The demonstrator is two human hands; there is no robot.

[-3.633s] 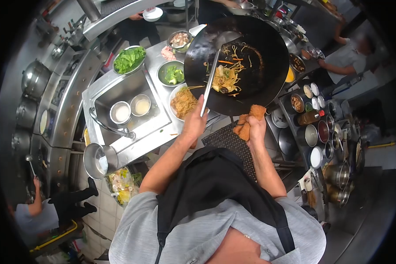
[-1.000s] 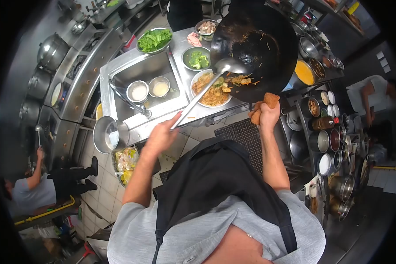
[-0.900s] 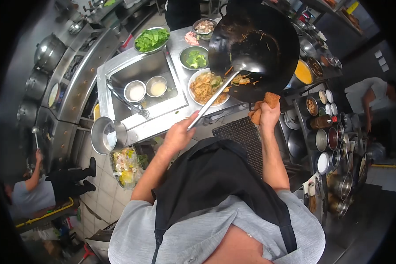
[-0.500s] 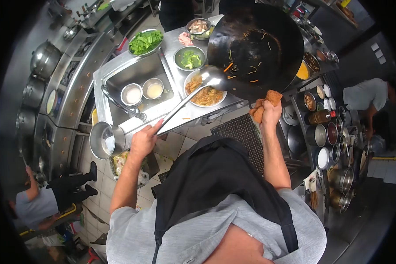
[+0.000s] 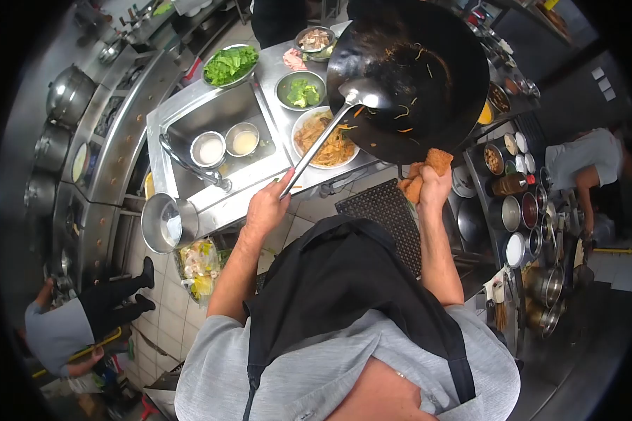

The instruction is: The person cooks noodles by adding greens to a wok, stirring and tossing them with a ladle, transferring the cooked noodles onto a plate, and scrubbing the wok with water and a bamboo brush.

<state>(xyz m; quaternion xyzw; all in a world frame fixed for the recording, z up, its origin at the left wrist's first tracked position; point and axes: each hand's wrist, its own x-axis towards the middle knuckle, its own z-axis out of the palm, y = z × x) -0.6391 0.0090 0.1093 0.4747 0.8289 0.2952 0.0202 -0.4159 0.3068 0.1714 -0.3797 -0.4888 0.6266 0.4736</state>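
My left hand (image 5: 267, 205) is closed round the handle of a long metal ladle (image 5: 324, 149). The ladle's bowl rests over the inner left side of a big black wok (image 5: 414, 77), though contact is hard to judge. With an orange-brown cloth (image 5: 437, 163) bunched in it, my right hand (image 5: 434, 188) grips the wok at its near edge. The wok is tilted, and noodle strands and carrot strips cling inside. Below its left rim stands a white plate (image 5: 294, 144) of noodles (image 5: 333, 146), partly covered by the ladle handle.
Left of the plate is a sink (image 5: 182, 116) holding two small bowls. Behind it are a bowl of broccoli (image 5: 302, 92) and a plate of lettuce (image 5: 230, 64). A metal pot (image 5: 151, 223) sits at the counter's left end. Co-workers stand at far left and right.
My left hand and the ladle have moved right, taking the ladle's bowl from above the plate further into the wok. The wok has shifted slightly. More noodles show on the plate.
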